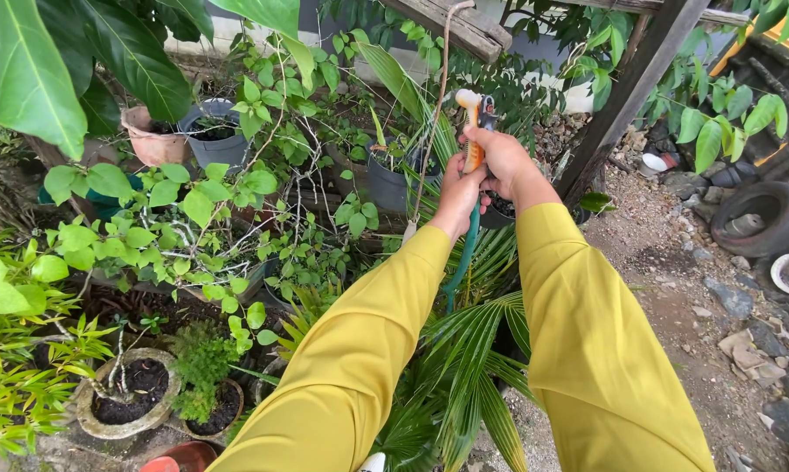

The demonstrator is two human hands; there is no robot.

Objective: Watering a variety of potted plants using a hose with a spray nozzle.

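Up over the potted plants, both hands are wrapped around an orange-and-white hose spray nozzle [472, 122], held out at arm's length so the head points toward the greenery. The right hand [502, 162] is closed around the grip from the right side, and the left hand [458, 197] clamps just below it, where the green hose [462, 258] joins and hangs down between the two yellow sleeves [587, 341]. My guess is the two-handed hold is to keep the nozzle steady while aiming. No water is visible coming out, as far as I can see. Just behind the nozzle sits a dark plastic pot [391, 179] with long strappy leaves, and further left a grey pot [213, 131] stands beside a terracotta pot [152, 135]. Palm fronds [473, 367] spread right under the arms. Bottom left there's a rough stone-look planter [125, 398] with bare soil. Off to the right, on the gravel, lies an old tyre [764, 214]. A slanted wooden post [639, 83] rises behind the hands. No labels or signs that I can make out.
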